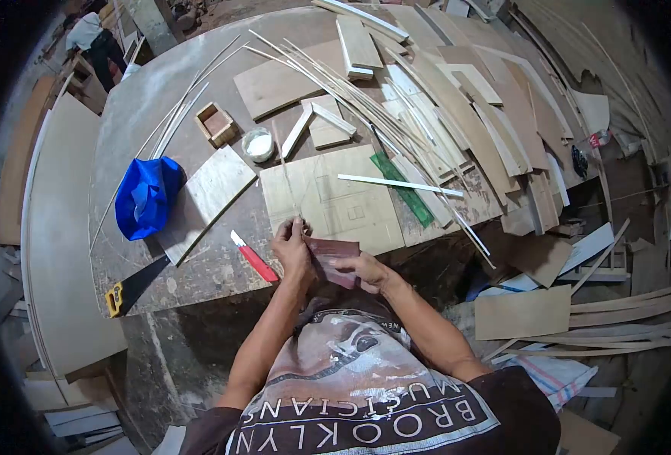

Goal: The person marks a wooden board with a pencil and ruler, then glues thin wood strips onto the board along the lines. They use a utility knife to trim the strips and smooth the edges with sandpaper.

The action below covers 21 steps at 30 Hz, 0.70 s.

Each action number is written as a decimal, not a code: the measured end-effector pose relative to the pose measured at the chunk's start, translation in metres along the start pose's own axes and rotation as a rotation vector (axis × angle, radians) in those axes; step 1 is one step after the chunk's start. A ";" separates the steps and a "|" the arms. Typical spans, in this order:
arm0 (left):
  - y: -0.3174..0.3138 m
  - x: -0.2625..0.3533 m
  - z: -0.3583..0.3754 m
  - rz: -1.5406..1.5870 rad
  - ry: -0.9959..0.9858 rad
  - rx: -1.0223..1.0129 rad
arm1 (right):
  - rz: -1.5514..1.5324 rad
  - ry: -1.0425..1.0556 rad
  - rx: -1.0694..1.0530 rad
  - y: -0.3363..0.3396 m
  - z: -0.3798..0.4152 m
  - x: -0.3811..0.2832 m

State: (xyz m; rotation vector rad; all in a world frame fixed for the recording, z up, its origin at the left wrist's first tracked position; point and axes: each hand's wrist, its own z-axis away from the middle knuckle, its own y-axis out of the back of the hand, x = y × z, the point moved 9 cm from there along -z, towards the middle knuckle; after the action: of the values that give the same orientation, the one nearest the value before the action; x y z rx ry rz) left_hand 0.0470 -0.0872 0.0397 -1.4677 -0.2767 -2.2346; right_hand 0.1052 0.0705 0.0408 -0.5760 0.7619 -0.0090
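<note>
My left hand is closed, its fingertips pinched at the lower end of a thin wooden stick that points away over the marked board. A folded maroon sheet of sandpaper spans the gap between my hands, its left edge against my left hand. My right hand grips the sandpaper from the right, thumb and fingers closed on it. Beneath the stick lies a thin board with pencil lines. Left of my hands, a red utility knife rests on the table with its blade out.
On the worktable are a handsaw, a blue bag, a small wooden box, a tub of white paste and a green strip. Wood strips and offcuts crowd the right. Another person is at the far left.
</note>
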 end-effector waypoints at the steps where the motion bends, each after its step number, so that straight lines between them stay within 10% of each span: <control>1: -0.008 -0.008 0.001 0.271 0.030 -0.044 | -0.104 0.005 -0.020 -0.003 0.005 -0.002; 7: -0.018 -0.016 0.005 0.522 0.081 -0.156 | -0.174 0.050 -0.038 0.006 0.012 -0.006; 12: -0.014 -0.018 0.003 -0.089 0.131 -0.398 | -0.127 0.067 0.106 0.080 0.031 -0.017; 14: 0.003 -0.013 -0.005 -0.377 -0.021 -0.458 | -0.127 0.054 0.107 0.118 0.039 -0.015; 16: 0.000 0.055 0.023 -1.024 -0.830 -0.250 | -0.123 0.034 0.078 0.149 0.052 -0.019; 21: -0.029 0.051 0.026 -1.282 -1.177 -0.425 | -0.136 -0.075 0.115 0.192 0.066 -0.015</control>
State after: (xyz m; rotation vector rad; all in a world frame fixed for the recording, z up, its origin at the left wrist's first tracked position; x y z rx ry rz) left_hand 0.0379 -0.0646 0.0994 -3.3932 -1.5031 -1.7471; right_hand 0.0995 0.2684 -0.0068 -0.5145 0.6442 -0.1555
